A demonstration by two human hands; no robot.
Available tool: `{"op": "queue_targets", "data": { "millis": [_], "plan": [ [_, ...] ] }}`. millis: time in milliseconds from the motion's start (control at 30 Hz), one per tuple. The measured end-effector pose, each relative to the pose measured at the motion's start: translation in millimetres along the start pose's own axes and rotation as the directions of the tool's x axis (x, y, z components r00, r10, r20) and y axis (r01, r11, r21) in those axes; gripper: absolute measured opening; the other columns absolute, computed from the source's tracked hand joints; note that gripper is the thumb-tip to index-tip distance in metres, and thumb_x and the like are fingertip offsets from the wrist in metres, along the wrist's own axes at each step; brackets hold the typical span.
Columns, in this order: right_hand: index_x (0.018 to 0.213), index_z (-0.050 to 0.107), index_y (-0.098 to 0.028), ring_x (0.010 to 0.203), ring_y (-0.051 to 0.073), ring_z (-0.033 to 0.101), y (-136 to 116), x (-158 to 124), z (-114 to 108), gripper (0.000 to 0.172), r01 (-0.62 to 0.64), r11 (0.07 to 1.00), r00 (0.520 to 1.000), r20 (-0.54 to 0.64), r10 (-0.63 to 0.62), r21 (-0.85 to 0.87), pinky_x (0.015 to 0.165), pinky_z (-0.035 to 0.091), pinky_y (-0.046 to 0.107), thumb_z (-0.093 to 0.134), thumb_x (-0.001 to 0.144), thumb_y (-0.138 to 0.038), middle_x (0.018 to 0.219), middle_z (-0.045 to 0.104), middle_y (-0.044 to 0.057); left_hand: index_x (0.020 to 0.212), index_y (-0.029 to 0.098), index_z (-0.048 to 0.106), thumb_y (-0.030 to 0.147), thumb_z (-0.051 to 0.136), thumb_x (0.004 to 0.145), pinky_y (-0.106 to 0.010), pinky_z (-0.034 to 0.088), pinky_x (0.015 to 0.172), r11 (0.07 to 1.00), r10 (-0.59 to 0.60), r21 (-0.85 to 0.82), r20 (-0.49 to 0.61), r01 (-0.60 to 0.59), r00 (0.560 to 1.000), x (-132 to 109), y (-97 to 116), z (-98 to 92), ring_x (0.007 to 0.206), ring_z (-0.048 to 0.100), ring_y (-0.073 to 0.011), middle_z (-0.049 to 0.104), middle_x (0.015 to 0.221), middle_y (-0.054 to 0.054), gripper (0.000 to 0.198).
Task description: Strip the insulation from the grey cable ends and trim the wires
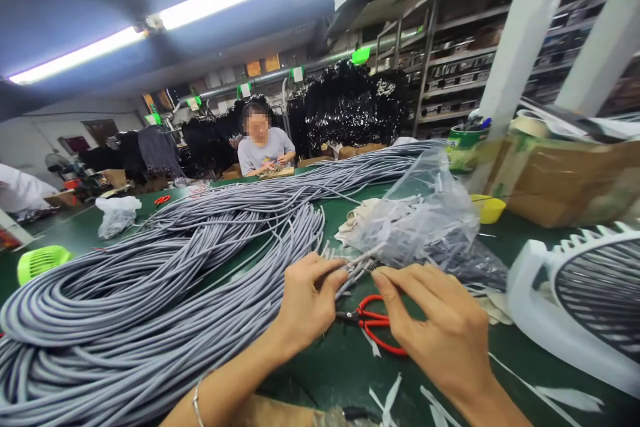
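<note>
Long grey cables [200, 340] lie in looped bundles over the left and middle of the green table. My left hand [311, 293] is closed, thumb and fingers pinched on the end of a grey cable [357, 268]. Just to the right, my right hand [440, 320] pinches at the tip of that cable; thin strands seem to show between its fingertips, too small to make out fully. Red-handled scissors [375, 323] rest on the table between my hands, with the blade tips partly behind my left hand.
A clear plastic bag [425, 213] sits beyond my right hand. A white fan [590, 293] and a cardboard box [565, 177] stand at the right. White scraps [393, 397] lie near the front. Across the table a person [265, 147] handles small parts.
</note>
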State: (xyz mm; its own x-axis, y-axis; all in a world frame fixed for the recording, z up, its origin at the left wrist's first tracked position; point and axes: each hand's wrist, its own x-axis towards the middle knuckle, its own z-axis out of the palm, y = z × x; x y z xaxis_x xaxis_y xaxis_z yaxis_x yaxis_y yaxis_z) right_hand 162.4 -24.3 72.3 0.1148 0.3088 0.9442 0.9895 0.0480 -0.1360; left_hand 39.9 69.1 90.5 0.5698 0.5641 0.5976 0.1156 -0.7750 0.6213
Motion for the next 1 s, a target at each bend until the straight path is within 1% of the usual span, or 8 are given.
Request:
{"op": "queue_targets", "data": {
  "millis": [133, 333, 433, 567, 733, 833, 933, 1000],
  "plan": [
    [0.071, 0.060, -0.017, 0.056, 0.015, 0.050, 0.6, 0.9, -0.4, 0.017, 0.018, 0.999, 0.999, 0.033, -0.016, -0.034, 0.060, 0.036, 0.030, 0.052, 0.086, -0.022, 0.059, 0.060, 0.002, 0.079, 0.015, 0.072, 0.017, 0.051, 0.084, -0.021, 0.035, 0.051, 1.000, 0.025, -0.008, 0.022, -0.025, 0.999, -0.8, 1.6, -0.9, 0.055, 0.049, -0.0112, 0.055, 0.061, -0.002, 0.022],
    [0.069, 0.059, -0.017, 0.056, 0.015, 0.050, 0.7, 1.2, 1.7, 0.020, 0.008, 1.000, 1.000, 0.030, -0.007, -0.023, 0.061, 0.037, 0.029, 0.051, 0.086, -0.022, 0.058, 0.059, 0.002, 0.082, 0.014, 0.071, 0.018, 0.049, 0.085, -0.021, 0.035, 0.051, 0.998, 0.057, -0.013, 0.041, -0.057, 0.998, -2.9, 1.9, -0.1, 0.054, 0.046, -0.0112, 0.052, 0.060, -0.002, 0.023],
    [0.065, 0.057, -0.017, 0.054, 0.013, 0.051, 0.6, 1.7, 3.3, 0.023, -0.065, 0.993, 0.996, 0.065, 0.059, 0.096, 0.057, 0.039, 0.025, 0.049, 0.087, -0.023, 0.057, 0.057, 0.000, 0.082, 0.013, 0.071, 0.019, 0.049, 0.085, -0.022, 0.035, 0.052, 0.997, 0.073, -0.035, 0.061, -0.071, 0.996, -2.2, 0.6, -1.2, 0.056, 0.047, -0.0116, 0.052, 0.061, -0.002, 0.024],
    [0.062, 0.057, -0.018, 0.051, 0.011, 0.053, 0.9, 2.3, 4.9, 0.027, -0.205, 0.941, 0.973, 0.159, 0.166, 0.271, 0.049, 0.042, 0.020, 0.049, 0.087, -0.025, 0.057, 0.058, 0.000, 0.086, 0.012, 0.072, 0.019, 0.049, 0.085, -0.022, 0.035, 0.052, 0.993, 0.098, -0.073, 0.099, -0.091, 0.990, -2.6, -1.2, -2.0, 0.056, 0.047, -0.0119, 0.051, 0.061, -0.002, 0.024],
    [0.060, 0.057, -0.018, 0.044, 0.009, 0.052, -1.3, 4.2, 4.3, 0.028, -0.238, 0.903, 0.964, 0.204, 0.173, 0.358, 0.043, 0.041, 0.018, 0.049, 0.086, -0.022, 0.054, 0.059, -0.002, 0.087, 0.013, 0.072, 0.018, 0.049, 0.083, -0.022, 0.034, 0.051, 0.989, 0.095, -0.121, 0.124, -0.080, 0.988, -2.6, -2.5, 0.6, 0.055, 0.047, -0.0122, 0.052, 0.061, -0.002, 0.024],
    [0.063, 0.058, -0.018, 0.045, 0.010, 0.055, -4.2, 3.6, 4.6, 0.023, -0.195, 0.907, 0.979, 0.128, 0.158, 0.374, 0.044, 0.043, 0.018, 0.050, 0.085, -0.019, 0.056, 0.061, -0.001, 0.083, 0.013, 0.073, 0.020, 0.051, 0.082, -0.022, 0.033, 0.051, 0.984, 0.046, -0.176, 0.145, -0.020, 0.988, 0.4, -3.9, 1.2, 0.054, 0.046, -0.0121, 0.052, 0.059, -0.002, 0.023],
    [0.069, 0.060, -0.018, 0.051, 0.012, 0.058, -6.1, 1.1, 5.4, 0.015, -0.066, 0.930, 0.998, 0.016, 0.065, 0.361, 0.051, 0.046, 0.021, 0.053, 0.082, -0.015, 0.060, 0.062, 0.001, 0.078, 0.014, 0.073, 0.022, 0.051, 0.081, -0.022, 0.036, 0.053, 0.963, -0.038, -0.260, 0.146, 0.075, 0.988, 0.8, -2.3, 3.1, 0.056, 0.049, -0.0128, 0.059, 0.062, -0.004, 0.023],
    [0.071, 0.059, -0.018, 0.049, 0.011, 0.056, -6.4, -0.7, 5.0, 0.014, 0.007, 0.933, 1.000, -0.010, -0.003, 0.360, 0.051, 0.046, 0.022, 0.054, 0.081, -0.012, 0.057, 0.060, 0.000, 0.077, 0.014, 0.072, 0.022, 0.051, 0.080, -0.022, 0.038, 0.055, 0.949, -0.083, -0.292, 0.125, 0.117, 0.989, -2.0, 1.3, 5.9, 0.059, 0.051, -0.0135, 0.063, 0.067, -0.005, 0.023]
  ]
}}
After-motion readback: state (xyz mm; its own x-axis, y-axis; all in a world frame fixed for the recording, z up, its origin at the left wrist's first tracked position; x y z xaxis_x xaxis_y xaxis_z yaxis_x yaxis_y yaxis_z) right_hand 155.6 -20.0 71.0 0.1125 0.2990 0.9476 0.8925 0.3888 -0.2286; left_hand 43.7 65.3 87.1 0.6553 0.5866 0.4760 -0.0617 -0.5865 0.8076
